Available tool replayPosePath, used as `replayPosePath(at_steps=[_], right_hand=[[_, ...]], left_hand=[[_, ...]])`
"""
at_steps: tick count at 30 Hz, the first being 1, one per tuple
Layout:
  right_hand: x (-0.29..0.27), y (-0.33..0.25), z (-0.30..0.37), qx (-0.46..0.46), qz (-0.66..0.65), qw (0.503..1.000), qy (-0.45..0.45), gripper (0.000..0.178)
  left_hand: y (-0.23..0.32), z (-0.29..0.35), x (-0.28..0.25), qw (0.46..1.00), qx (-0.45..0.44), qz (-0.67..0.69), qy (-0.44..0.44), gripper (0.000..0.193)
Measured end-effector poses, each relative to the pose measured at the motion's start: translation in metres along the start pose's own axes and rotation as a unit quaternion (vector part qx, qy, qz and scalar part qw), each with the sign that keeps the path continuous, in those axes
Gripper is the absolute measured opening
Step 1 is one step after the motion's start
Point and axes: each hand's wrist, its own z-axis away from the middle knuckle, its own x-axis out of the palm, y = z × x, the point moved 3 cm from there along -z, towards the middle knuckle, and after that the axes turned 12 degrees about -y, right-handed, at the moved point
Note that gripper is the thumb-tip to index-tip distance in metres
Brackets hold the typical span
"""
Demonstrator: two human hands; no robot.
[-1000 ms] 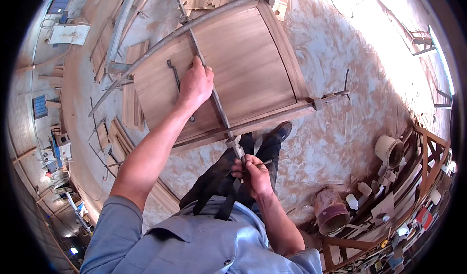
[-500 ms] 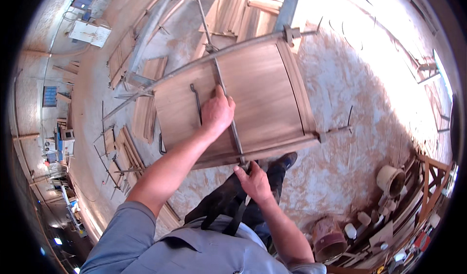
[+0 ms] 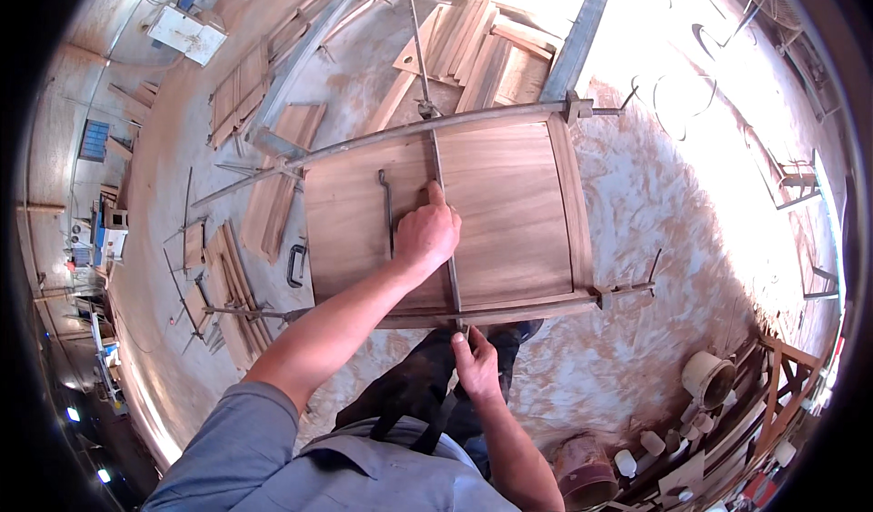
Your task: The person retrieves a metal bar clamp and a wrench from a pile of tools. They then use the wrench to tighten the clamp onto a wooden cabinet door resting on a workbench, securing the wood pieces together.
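A wooden panel [image 3: 509,207] with a framed edge lies in front of me, held by metal bar clamps. One long bar clamp [image 3: 445,266] runs across its face from the far side to the near edge. My left hand [image 3: 427,236] is closed around this bar near the panel's middle, the index finger lying along it. At the near edge, my right hand [image 3: 477,366] pinches the bar clamp's end with thumb and fingers; the exact part is partly hidden. Just left of my left hand, a bent metal rod [image 3: 386,205] rests on the panel.
A second bar clamp [image 3: 364,141] spans the far edge, and a third clamp [image 3: 627,292] the near edge. Metal beams [image 3: 582,35] stretch beyond. Wooden boards [image 3: 284,180] and a black C-clamp [image 3: 296,266] lie left. Buckets [image 3: 707,378] stand at the right.
The view has shifted, so the panel and clamps sit lower and further right in the picture. Both hands keep their places on the bar clamp.
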Motion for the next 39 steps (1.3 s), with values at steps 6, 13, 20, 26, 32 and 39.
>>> replayPosePath(at_steps=[6,13,20,26,32,39], right_hand=[[-0.006,0.017,-0.009,0.127,-0.443,0.866,-0.193,0.054],[-0.006,0.040,-0.018,0.101,-0.401,0.883,-0.223,0.049],[0.002,0.037,-0.016,0.094,-0.368,0.907,-0.183,0.049],[0.003,0.039,-0.016,0.084,-0.350,0.915,-0.180,0.044],[0.013,0.025,-0.012,0.079,-0.311,0.937,-0.138,0.032],[0.023,0.003,-0.002,-0.083,0.190,0.974,0.096,0.047]], left_hand=[[-0.014,-0.006,0.001,0.997,0.040,0.068,-0.022,0.053],[-0.017,-0.007,0.003,0.994,0.056,0.088,-0.027,0.054],[-0.019,-0.008,0.000,0.992,0.070,0.100,-0.035,0.054],[-0.019,-0.006,-0.003,0.992,0.069,0.098,-0.042,0.055],[-0.011,-0.005,0.002,0.999,0.001,0.015,-0.042,0.055],[0.001,-0.001,0.001,0.998,0.015,-0.053,0.011,0.047]])
